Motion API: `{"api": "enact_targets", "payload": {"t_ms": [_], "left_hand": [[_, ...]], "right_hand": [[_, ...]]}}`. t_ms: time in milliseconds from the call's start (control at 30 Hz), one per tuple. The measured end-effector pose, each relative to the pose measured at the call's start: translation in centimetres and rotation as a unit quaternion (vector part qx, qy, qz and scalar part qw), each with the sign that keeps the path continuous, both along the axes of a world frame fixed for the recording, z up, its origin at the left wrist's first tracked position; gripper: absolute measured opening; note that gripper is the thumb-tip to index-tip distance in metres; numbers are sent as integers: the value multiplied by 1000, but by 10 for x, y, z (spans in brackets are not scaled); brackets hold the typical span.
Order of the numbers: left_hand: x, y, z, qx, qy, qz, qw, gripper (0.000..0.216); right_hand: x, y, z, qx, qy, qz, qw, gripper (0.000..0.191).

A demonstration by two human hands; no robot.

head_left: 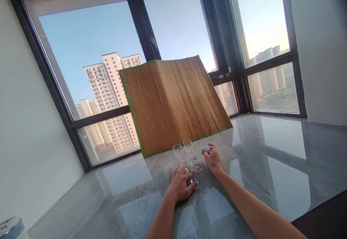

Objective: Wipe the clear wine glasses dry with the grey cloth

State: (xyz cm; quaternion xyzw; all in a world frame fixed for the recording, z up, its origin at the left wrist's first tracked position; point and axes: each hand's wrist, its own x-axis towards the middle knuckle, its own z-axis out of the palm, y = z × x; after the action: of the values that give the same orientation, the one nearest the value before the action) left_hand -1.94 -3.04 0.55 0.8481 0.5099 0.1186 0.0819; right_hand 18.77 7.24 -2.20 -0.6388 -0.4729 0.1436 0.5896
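Note:
Several clear stemmed glasses (194, 159) stand close together on the glossy grey counter (130, 199). My left hand (180, 186) is at the nearest glass, its fingers and thumb around the low part by the foot (194, 183); the fingers partly hide where they touch. To the right of the group, my right hand (213, 160) pinches a small crumpled white-and-grey cloth (206, 149). That cloth is apart from the glasses, and whether it is fabric or paper is too small to tell.
Behind the glasses a brown bamboo mat (173, 101) with green edging leans against the dark window frame (137, 18). A white-and-blue container (13, 228) shows at the lower left corner. White walls (35, 98) border the counter, which mirrors the windows.

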Motion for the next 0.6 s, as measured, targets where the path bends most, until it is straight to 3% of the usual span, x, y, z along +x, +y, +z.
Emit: {"api": "enact_targets", "payload": {"t_ms": [300, 600], "left_hand": [[2, 15, 8, -37, 49, -1, 998, 77], [2, 26, 5, -44, 39, 24, 998, 73]], "right_hand": [[0, -2, 2, -7, 7, 2, 1000, 48], [-1, -3, 4, -16, 10, 13, 1000, 49]]}}
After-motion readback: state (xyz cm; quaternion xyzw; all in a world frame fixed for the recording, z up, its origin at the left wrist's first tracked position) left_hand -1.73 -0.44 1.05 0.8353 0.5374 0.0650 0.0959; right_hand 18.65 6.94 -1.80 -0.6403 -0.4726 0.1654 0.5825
